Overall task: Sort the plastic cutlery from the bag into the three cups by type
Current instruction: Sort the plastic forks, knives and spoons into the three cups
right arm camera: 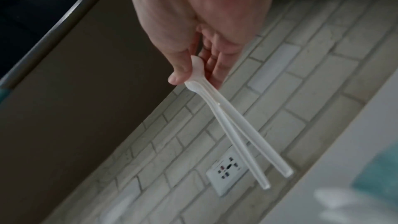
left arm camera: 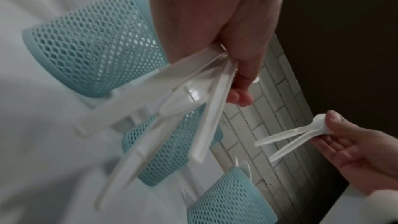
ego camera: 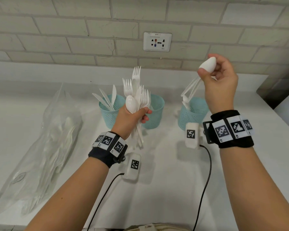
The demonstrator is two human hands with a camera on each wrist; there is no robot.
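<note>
Mid-sort: our right hand pinches two white plastic spoons above the right teal mesh cup; our left hand grips the unsorted bundle of white forks and spoons.

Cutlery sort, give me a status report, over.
Left hand grips mixed bunch of forks and a spoon. Right hand pinches two spoons above right cup. Knives in left cup. Nothing blocking.

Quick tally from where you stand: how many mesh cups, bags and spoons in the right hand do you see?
Blue mesh cups: 3, left, middle, right
Clear plastic bag: 1
Spoons pinched in the right hand: 2
Total: 6
</note>
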